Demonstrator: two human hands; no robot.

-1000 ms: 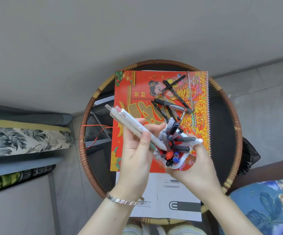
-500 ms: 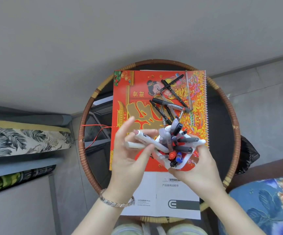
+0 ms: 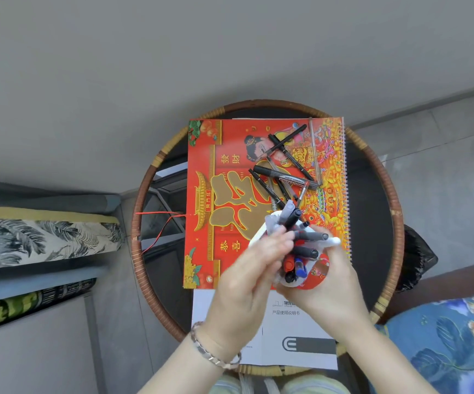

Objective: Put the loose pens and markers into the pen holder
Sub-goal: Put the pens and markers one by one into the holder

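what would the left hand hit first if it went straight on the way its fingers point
The markers standing in the pen holder, which the right hand grips. The left hand points up-right at them, seemingly almost touching; blur hides whether it does.

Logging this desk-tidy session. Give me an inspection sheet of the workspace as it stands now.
Surface: round rattan-rimmed table, dark top.
Job's things: white pen holder with stowed markers; loose pens and markers heaped on the red calendar.
Clutter: printed leaflet at the calendar's near edge.
Hands: right hand grips the pen holder; left hand at its mouth, blurred, grip unclear.
Cables: thin red wire left of the calendar.
Surroundings: leaf-print cushion, blue floral fabric, black bag.
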